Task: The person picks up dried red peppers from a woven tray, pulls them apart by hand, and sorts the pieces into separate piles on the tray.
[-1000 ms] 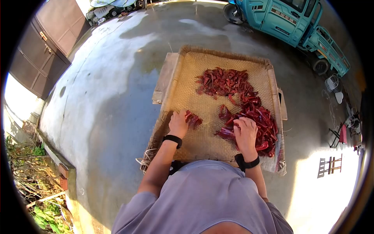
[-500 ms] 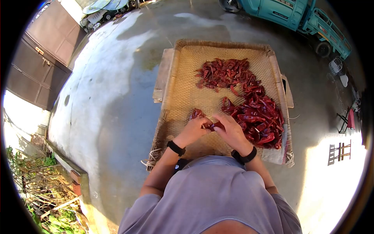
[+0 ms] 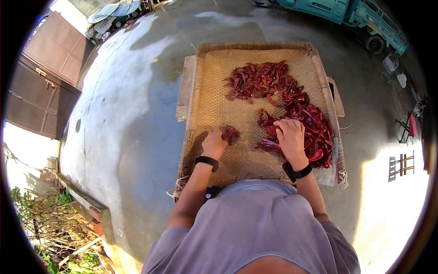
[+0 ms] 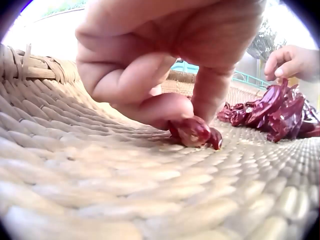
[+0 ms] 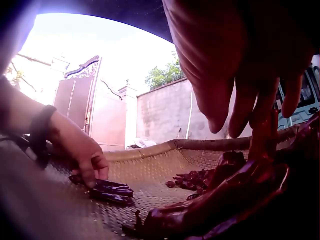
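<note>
On a woven tray lies a heap of glossy dried red chilies, with a small bunch of chilies apart at the left. My left hand is at that bunch, its curled fingers pinching chilies low against the weave in the left wrist view. Over the heap reaches my right hand. Its fingers point down, fairly straight and spread, in the right wrist view, with fingertips at an upright chili. Parts of the heap are hidden under that hand.
Shorter, darker chili pieces spread across the far part of the tray and run into the heap. A wooden board juts out under its left side. Beyond are a teal three-wheeled vehicle, a brown gate and a small stool.
Half a second ago both hands met around a chili at the tray's middle. Since then they have parted, the left to the small bunch, the right to the heap.
</note>
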The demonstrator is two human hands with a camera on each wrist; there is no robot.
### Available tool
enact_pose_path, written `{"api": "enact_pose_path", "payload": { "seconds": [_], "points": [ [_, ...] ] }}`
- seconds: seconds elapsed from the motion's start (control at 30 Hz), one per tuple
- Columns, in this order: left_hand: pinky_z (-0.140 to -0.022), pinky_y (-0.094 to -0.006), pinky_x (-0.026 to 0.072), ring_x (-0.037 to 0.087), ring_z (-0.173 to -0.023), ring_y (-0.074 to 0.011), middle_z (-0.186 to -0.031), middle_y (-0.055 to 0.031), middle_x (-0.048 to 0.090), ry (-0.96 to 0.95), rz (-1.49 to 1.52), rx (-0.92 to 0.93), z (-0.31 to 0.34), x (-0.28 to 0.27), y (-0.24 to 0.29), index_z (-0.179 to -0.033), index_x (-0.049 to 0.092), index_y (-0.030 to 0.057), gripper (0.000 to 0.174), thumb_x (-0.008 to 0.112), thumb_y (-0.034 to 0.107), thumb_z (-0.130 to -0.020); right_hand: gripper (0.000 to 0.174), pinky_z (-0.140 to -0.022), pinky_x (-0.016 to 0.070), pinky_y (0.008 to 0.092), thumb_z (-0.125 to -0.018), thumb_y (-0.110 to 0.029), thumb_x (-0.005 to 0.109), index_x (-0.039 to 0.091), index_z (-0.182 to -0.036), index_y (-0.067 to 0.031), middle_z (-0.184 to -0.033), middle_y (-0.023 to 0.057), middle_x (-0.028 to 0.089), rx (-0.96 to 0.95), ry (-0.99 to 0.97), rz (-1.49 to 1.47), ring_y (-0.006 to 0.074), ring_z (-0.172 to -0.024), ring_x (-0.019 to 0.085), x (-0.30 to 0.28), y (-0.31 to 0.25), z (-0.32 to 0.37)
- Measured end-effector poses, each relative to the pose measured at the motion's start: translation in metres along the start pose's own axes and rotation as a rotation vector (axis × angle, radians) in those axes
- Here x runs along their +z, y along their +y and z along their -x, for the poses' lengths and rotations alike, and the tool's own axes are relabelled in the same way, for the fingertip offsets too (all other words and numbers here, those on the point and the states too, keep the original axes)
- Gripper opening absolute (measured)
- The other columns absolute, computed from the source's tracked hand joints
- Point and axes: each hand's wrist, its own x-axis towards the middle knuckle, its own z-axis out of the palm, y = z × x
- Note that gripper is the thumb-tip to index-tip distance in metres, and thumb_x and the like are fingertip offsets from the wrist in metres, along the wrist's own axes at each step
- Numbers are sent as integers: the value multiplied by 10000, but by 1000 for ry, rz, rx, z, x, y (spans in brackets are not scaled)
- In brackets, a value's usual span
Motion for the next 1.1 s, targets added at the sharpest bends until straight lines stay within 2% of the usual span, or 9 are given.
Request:
{"api": "enact_pose_path", "payload": {
  "seconds": [0.1,0.23,0.33,0.4,0.5,0.6,0.7,0.9,1.1],
  "points": [
    [-799,-448,541,669,-1009,-351,-1075,-196,687,-69,264,124,8,-10,3,-1097,629,25,363,765,155,-787,238,-993,411,463,-904,-117,672,678,-1142,-111,-1103,53,660,77,-71,-221,285,-1096,564,-2,-14,-4],
    [-824,-414,526,678,-940,-329,-983,-159,702,-146,413,307,38,-29,37,-1039,652,33,309,744,139,-764,339,-926,461,414,-879,-156,693,647,-1214,-129,-1097,90,661,-242,21,-170,301,-1064,591,-2,-42,-11],
    [-840,-410,522,670,-927,-341,-966,-153,693,-245,483,435,48,-29,45,-1068,652,36,324,744,162,-784,322,-919,468,419,-876,-164,688,660,-1195,-129,-1070,98,669,-124,-282,-421,313,-1006,620,10,-42,-1],
    [-858,-421,522,664,-966,-349,-1019,-158,681,-332,499,508,45,-22,37,-1092,653,42,345,750,185,-793,217,-893,471,422,-876,-161,681,686,-1091,-128,-993,85,670,-94,-327,-399,309,-940,637,14,-34,6],
    [-921,-388,514,662,-1054,-335,-1277,-177,612,-179,133,342,38,-22,28,-1179,661,54,381,749,181,-831,140,-859,471,427,-868,-153,684,687,-1004,-121,-939,72,657,-52,-294,-320,301,-911,632,0,-26,11],
    [-974,-405,498,607,-1177,-355,-1474,-176,446,-152,70,229,26,-14,20,-1303,623,81,468,721,174,-855,113,-836,466,429,-854,-146,694,678,-961,-117,-916,62,642,0,-253,-283,291,-902,619,-12,-14,12],
    [-972,-462,499,575,-1214,-367,-1450,-135,433,-266,-53,309,19,-1,16,-1307,600,81,467,685,192,-862,122,-841,465,419,-836,-133,709,682,-954,-118,-935,55,630,10,-179,-132,281,-950,594,-15,-2,18],
    [-979,-459,494,575,-1195,-372,-1438,-140,427,-261,60,313,18,9,8,-1334,558,-9,500,647,162,-872,194,-900,481,429,-840,-75,706,684,-1032,-71,-1057,89,652,92,-137,-105,320,-1020,576,-33,15,18],
    [-973,-453,491,570,-1177,-396,-1432,-196,404,-78,155,220,4,-27,13,-1289,558,-51,456,670,133,-887,141,-911,479,409,-883,-80,676,698,-1023,-85,-1067,57,659,115,-15,-131,284,-1021,581,-33,18,15]
  ]
}}
